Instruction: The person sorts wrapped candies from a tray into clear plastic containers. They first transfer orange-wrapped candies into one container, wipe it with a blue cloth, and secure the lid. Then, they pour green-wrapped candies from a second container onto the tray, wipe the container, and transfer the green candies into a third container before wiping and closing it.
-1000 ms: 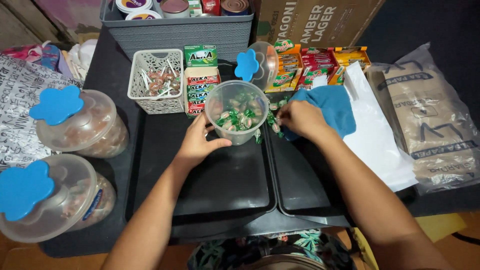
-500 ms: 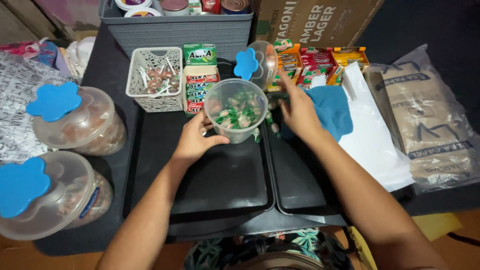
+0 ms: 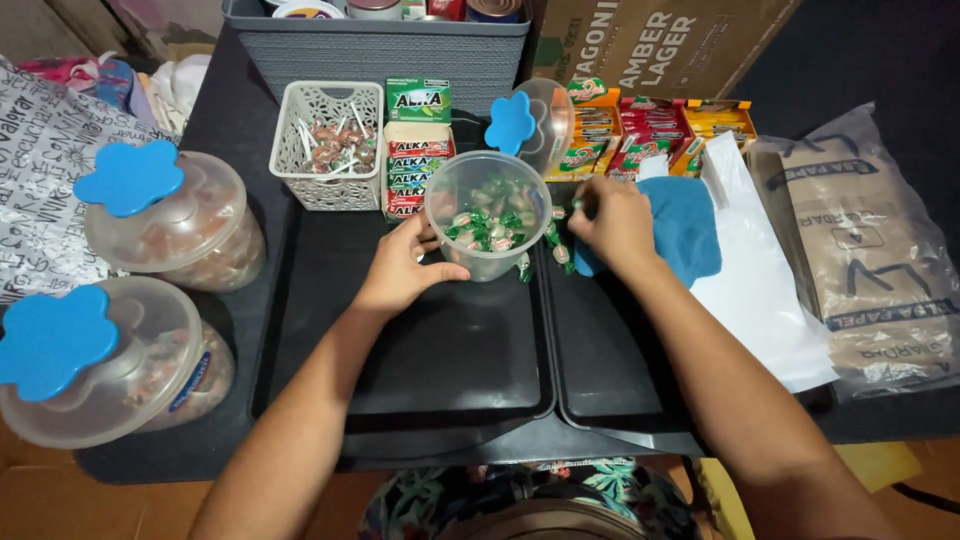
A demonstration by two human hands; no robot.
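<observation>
A dark surface [image 3: 230, 90] fills most of the view, lit evenly from above. At its far edge stands a grey bin [image 3: 385, 50], with a brown cardboard box [image 3: 650, 40] beside it. Orange-brown floor [image 3: 40, 505] shows below the near left corner.

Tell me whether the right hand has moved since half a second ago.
Yes. The right hand came down from the lid toward the candies beside the clear jar.
</observation>
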